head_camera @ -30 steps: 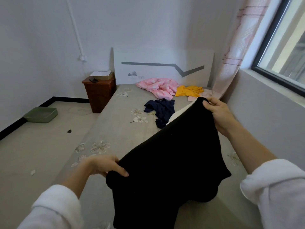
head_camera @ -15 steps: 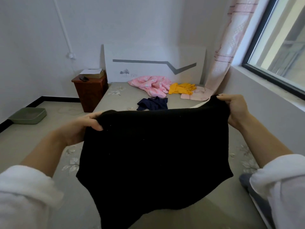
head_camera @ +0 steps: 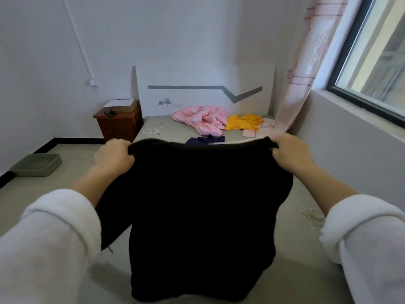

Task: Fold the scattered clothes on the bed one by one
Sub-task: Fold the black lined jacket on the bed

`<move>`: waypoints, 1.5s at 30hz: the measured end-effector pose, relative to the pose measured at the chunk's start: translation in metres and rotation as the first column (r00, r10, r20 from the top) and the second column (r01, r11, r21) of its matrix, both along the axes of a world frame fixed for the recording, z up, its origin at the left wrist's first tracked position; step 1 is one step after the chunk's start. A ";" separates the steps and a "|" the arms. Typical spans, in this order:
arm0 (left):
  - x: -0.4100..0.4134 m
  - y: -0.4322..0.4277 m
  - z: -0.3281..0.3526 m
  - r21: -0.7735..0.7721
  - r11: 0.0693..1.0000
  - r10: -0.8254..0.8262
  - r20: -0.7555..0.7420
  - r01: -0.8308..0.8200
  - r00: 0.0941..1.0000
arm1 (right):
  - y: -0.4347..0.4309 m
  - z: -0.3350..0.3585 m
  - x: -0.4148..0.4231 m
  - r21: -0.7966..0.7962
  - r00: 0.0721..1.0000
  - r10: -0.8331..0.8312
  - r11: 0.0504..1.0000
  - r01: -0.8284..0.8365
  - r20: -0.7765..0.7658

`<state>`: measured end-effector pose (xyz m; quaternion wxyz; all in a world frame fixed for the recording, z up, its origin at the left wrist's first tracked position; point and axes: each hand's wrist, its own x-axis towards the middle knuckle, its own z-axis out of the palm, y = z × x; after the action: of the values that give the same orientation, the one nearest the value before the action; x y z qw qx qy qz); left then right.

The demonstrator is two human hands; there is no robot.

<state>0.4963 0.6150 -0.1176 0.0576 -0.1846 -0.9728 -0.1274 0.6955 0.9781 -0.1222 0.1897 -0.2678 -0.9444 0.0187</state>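
person's holding a black garment [head_camera: 197, 216] up in front of them over the bed [head_camera: 306, 242], spread wide btw both hands. left hand [head_camera: 114, 156] has its fingers curled tight round the top left corner, bunching the cloth a bit, and right hand [head_camera: 291, 154] clenches the top right corner the same way, backs of both hands twd the camera. top edge runs pretty much level w/ a slight dip in the middle. fabric is plain matte black, so dark u can't rly make out seams or what kind of garment it is. it flares out on the left under the forearm, then narrows into a rounded lower edge right near the bottom of the view; can't tell if that end touches the mattress. white sleeves [head_camera: 50, 238] are pushed up, forearms bare. rest of the pile is at the far end: a navy garment [head_camera: 206, 140] peeking just over the black top edge, a crumpled pink garment [head_camera: 199, 119] by the headboard [head_camera: 203, 80], a yellow garment [head_camera: 241, 122] right beside it, and a pale pink piece [head_camera: 258, 131] next to the curtain [head_camera: 306, 69]. wooden nightstand [head_camera: 118, 126] sits left of the bed, green tray [head_camera: 36, 165] on the floor by the wall.
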 end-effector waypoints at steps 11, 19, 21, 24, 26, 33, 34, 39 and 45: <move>0.007 -0.010 -0.006 0.304 0.922 -0.110 -0.386 0.239 0.916 | 0.016 -0.003 0.004 -0.064 0.880 0.082 0.990 -0.127 -0.468; 0.080 -0.063 -0.199 0.157 0.952 -0.274 0.048 0.264 0.960 | -0.019 -0.155 0.081 -0.516 0.986 0.050 0.847 -0.125 -0.158; 0.100 -0.073 -0.256 0.086 0.971 -0.238 0.255 0.223 0.937 | -0.028 -0.216 0.100 -0.548 0.999 -0.019 0.836 0.033 0.031; 0.140 -0.089 -0.332 -0.111 0.973 -0.125 0.487 0.203 0.864 | -0.048 -0.298 0.138 -0.584 0.945 0.004 0.787 0.198 0.326; 0.169 -0.101 -0.369 -0.201 0.953 -0.061 0.612 0.229 0.789 | -0.068 -0.335 0.165 -0.536 0.869 0.050 0.804 0.258 0.493; 0.214 -0.131 -0.406 -0.307 0.907 0.026 0.726 0.290 0.688 | -0.105 -0.373 0.222 -0.418 0.630 0.149 0.857 0.303 0.762; 0.215 -0.132 -0.407 -0.326 0.896 0.040 0.734 0.300 0.678 | -0.107 -0.372 0.223 -0.409 0.606 0.157 0.861 0.302 0.780; 0.230 -0.122 -0.415 -0.388 0.811 0.171 0.873 0.438 0.458 | -0.119 -0.370 0.214 -0.389 0.389 0.263 0.873 0.294 0.883; 0.215 -0.075 -0.427 -0.166 0.984 0.101 0.823 0.067 0.559 | -0.124 -0.402 0.169 -0.557 0.630 0.205 0.710 0.431 0.749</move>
<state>0.7117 0.5405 -0.5445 -0.4216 -0.0979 -0.8946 -0.1110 0.8641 0.8542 -0.5242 -0.3441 -0.3640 -0.8308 0.2426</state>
